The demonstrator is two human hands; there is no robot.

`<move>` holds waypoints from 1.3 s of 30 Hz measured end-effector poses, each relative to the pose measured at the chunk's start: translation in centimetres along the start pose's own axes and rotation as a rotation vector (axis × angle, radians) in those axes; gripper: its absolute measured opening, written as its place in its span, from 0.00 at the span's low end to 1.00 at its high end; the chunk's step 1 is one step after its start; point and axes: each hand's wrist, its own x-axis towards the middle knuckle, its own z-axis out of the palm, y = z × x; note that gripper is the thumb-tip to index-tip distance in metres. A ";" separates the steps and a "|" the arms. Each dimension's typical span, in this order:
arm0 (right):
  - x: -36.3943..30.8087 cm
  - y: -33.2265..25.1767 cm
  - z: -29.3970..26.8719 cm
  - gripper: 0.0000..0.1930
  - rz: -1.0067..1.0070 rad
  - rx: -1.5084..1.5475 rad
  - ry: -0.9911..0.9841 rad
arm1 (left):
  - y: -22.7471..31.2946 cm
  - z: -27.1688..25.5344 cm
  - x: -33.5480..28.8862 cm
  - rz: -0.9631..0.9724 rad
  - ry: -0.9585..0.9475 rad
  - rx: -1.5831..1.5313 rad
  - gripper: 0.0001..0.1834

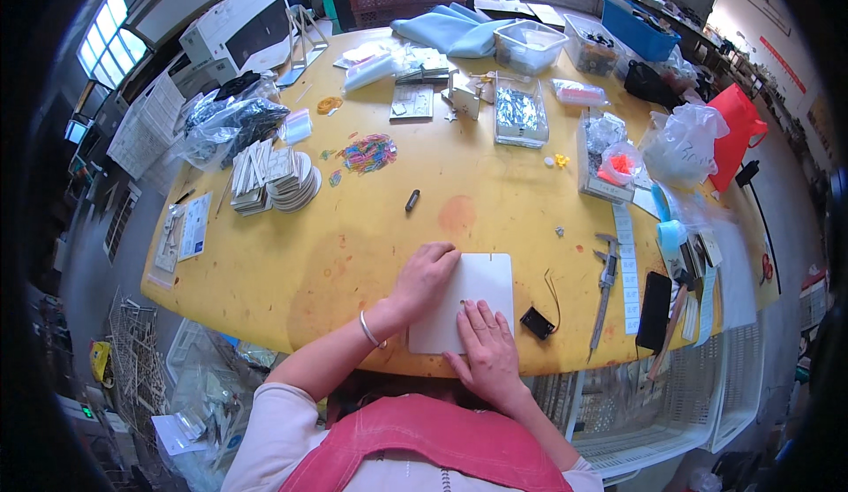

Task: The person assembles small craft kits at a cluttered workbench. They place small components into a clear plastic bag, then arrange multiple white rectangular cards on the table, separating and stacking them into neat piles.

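Note:
A thin white rectangular panel [488,284] lies flat at the table's near edge, with a short slit at its far edge and a small dark spot near its middle. My left hand [426,282] is closed at the panel's far left corner, fingers curled along that edge. Across the panel's near right part, my right hand [486,351] rests flat with fingers stretched out. Just right of the panel sits a small black box with a thin cord [537,322]. Beyond my left hand lies a small dark cylinder [412,200].
To the right are a caliper [607,284], a label strip [626,262] and a black phone [653,311]. Stacked pale plates [291,181] stand at left, near colourful clips [369,152]. Clear tubs [530,48] and a metal-parts box [519,112] occupy the far side.

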 end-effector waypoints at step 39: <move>0.8 2.2 0.0 0.36 0.034 0.008 0.018 | -5.2 -2.6 12.5 -0.447 -0.014 -0.936 0.10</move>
